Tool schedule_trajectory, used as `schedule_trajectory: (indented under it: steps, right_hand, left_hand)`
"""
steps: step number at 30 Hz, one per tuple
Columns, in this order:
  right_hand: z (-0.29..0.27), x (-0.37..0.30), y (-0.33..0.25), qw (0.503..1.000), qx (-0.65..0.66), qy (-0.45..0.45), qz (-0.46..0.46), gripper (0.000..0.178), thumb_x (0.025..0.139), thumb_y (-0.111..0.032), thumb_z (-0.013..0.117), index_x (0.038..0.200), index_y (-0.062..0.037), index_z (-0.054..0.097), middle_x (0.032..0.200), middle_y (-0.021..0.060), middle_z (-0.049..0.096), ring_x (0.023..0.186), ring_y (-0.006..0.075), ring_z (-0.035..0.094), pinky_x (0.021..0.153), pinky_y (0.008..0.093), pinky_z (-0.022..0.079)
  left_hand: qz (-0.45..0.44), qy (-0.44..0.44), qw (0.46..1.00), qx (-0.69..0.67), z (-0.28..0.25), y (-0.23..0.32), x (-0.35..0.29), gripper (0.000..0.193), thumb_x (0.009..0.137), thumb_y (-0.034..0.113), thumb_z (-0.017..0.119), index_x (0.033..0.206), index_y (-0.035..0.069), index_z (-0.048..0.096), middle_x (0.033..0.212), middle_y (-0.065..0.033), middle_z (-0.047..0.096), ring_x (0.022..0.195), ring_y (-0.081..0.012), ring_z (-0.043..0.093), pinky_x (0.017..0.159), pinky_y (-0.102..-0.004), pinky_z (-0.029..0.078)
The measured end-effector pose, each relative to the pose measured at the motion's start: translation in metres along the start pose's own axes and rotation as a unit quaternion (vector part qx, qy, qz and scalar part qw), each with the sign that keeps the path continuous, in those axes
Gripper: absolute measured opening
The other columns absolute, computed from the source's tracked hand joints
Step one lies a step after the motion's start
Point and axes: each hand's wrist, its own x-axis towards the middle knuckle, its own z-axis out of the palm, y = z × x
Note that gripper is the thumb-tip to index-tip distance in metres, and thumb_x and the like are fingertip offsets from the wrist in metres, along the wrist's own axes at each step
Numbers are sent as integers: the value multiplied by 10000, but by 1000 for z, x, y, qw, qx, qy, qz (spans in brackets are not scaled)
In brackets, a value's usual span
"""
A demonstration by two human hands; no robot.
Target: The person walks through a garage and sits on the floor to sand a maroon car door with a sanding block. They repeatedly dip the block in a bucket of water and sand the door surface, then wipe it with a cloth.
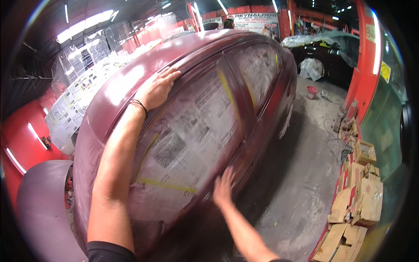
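Note:
A dull maroon car fills the middle of the view, its windows masked with newspaper and strips of yellow tape. Along the roof edge above the front side window lies my left hand, a dark band at its wrist. Its fingers are stretched forward, and I see nothing in them. Lower down, my right hand is at the door just below the window line, fingers spread and slightly blurred. Whether that palm touches the panel is hard to tell.
Flattened and stacked cardboard boxes line the right wall beside a red post. A red bucket stands on the grey floor near a dark car partly under plastic. At left are a loose purple-grey body panel and another newspaper-covered vehicle.

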Motion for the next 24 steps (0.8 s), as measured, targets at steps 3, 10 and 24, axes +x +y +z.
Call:
schedule_trajectory:
  steps: [3, 10, 24]
  right_hand:
    - [4, -67, -15, 991, 26, -117, 51, 759, 1121, -327, 446, 1706, -3, 89, 1786, 240, -6, 1631, 509, 12, 1224, 773, 109]
    - [-68, 149, 41, 997, 18, -33, 71, 713, 1150, -490, 316, 1726, -120, 120, 1814, 99, -2, 1643, 462, 30, 1217, 789, 127]
    - [-81, 175, 53, 998, -6, 10, 62, 676, 1152, -435, 341, 1710, -86, 185, 1803, 111, 114, 1641, 432, 116, 1204, 811, 151]
  left_hand:
    - [-37, 2, 999, 26, 8, 10, 0, 447, 1060, 105, 518, 1503, 58, 563, 1582, -156, 537, 1494, -309, 478, 1251, -412, 393]
    - [-35, 24, 997, 58, 9, 15, 16, 402, 1064, 122, 535, 1457, 70, 597, 1522, -141, 586, 1404, -318, 566, 1178, -427, 465]
    - [-56, 13, 998, 30, 1, 43, 22, 400, 1028, 85, 555, 1423, 56, 610, 1497, -175, 613, 1385, -374, 577, 1189, -461, 426]
